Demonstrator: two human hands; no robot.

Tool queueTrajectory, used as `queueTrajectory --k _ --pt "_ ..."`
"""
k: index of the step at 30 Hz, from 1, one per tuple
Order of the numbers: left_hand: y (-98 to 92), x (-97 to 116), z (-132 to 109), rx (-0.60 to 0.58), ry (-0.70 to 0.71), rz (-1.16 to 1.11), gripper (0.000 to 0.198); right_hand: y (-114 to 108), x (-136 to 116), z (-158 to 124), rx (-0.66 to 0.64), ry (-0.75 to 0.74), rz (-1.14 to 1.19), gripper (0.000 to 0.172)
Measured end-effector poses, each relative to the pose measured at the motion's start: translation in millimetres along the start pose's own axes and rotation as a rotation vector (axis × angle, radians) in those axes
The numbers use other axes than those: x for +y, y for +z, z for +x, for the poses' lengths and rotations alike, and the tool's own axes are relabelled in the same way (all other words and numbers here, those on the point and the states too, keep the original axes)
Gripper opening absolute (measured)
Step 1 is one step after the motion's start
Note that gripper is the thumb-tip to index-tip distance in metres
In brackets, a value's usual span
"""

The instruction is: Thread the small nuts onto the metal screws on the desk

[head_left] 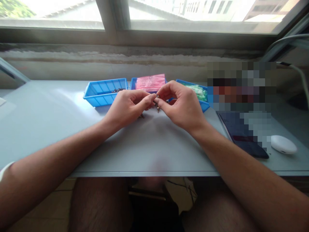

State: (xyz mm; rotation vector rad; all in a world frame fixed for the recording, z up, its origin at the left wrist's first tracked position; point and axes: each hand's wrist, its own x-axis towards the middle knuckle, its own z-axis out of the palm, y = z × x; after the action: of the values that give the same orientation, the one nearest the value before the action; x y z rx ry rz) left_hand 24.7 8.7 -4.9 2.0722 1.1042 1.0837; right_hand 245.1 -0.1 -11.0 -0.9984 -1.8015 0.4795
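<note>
Currently, our left hand [130,104] and right hand [183,104] pinching a small metal part [158,96] between them, more metal pieces [142,116] on the surface [154,145] just below our left hand, blue bins [102,102] beyond

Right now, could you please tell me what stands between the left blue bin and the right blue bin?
In the head view, the middle blue bin, with pink plastic in it, stands between the left blue bin and right blue bin.

A window [116,19] spans twelve o'clock, green leaves [14,9] beyond it at ten. Towards three o'clock a flat dark pad [238,135] lies on the table [48,112], a white mouse [283,144] beside it; cables [177,184] show beneath at five.
</note>
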Motion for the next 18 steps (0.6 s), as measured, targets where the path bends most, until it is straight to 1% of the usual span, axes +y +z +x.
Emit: queueTrajectory --k 1,4,6,8,13,18 --pt "-0.2 1 0 -0.011 0.0 -0.011 0.034 0 0 0 -0.003 -0.012 -0.01 0.012" --pt "0.7 3 -1 -0.023 -0.003 -0.063 0.022 0 1 0 -0.034 -0.033 -0.041 0.017" --pt "2.0 2 -1 -0.02 -0.009 -0.11 0.018 0 1 0 -0.059 -0.042 -0.038 0.02" --pt "3.0 0 0 -0.004 -0.018 -0.156 0.018 1 1 -1 -0.07 -0.041 -0.034 0.02" --pt "4.1 -8 2 0.064 -0.029 -0.205 0.019 1 0 -1 -0.014 -0.022 -0.059 0.012" --pt "5.0 -6 1 0.049 0.002 -0.212 0.023 0 0 1 -0.067 -0.005 -0.017 0.017"
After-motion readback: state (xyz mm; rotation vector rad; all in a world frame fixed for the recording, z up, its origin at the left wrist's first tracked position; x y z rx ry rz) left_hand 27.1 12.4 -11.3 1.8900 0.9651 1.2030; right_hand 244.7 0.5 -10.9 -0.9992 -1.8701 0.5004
